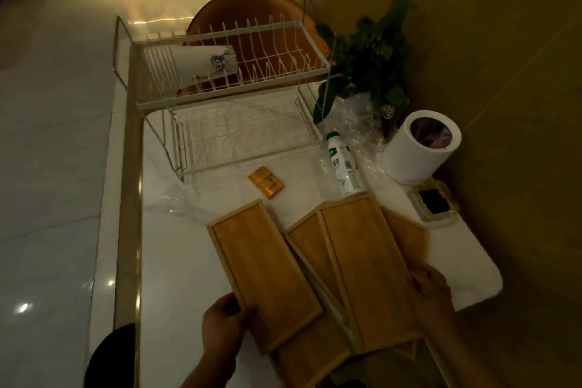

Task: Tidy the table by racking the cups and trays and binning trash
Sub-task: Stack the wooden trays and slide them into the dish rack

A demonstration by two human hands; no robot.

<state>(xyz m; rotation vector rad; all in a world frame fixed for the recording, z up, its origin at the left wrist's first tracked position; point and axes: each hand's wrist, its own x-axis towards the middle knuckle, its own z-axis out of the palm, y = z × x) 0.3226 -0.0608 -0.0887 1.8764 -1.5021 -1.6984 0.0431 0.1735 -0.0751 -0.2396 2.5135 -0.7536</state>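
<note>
Several bamboo trays lie fanned out on the near part of the white table. My left hand grips the near left edge of the left tray. My right hand holds the right edge of the right tray, which overlaps others beneath it. A white two-tier wire dish rack stands at the far side; a white cup with a dark print lies on its side in the upper tier. The white bin with a purple liner stands at the right.
A plastic bottle with a green label lies between rack and bin amid clear plastic wrap. A small orange box sits before the rack. A glass ashtray is by the right edge, a potted plant and a chair behind.
</note>
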